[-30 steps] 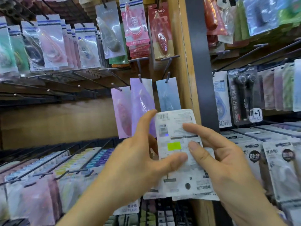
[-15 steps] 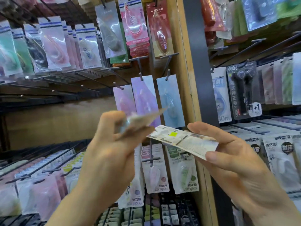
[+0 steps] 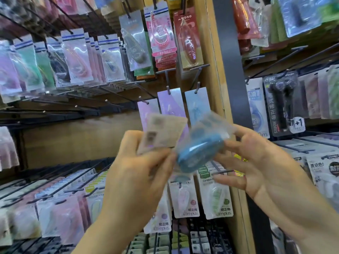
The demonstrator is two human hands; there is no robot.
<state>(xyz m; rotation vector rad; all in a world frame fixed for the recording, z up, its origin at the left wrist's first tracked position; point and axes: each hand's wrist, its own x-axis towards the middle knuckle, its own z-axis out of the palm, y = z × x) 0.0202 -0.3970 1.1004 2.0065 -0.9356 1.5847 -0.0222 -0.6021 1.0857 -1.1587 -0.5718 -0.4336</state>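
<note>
Left hand (image 3: 139,173) pinches a pale card-backed pack (image 3: 163,133), and at its three o'clock, right hand (image 3: 266,167) grips a blurred blue tape pack (image 3: 200,150).

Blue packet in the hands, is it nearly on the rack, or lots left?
Done: many packets already hang on the rack, like the pale blue card. In hand: the right hand holds the blue packet, and the left hand pinches a second packet, printed back showing. Left: neither hangs up yet; probably both need hanging.
</note>
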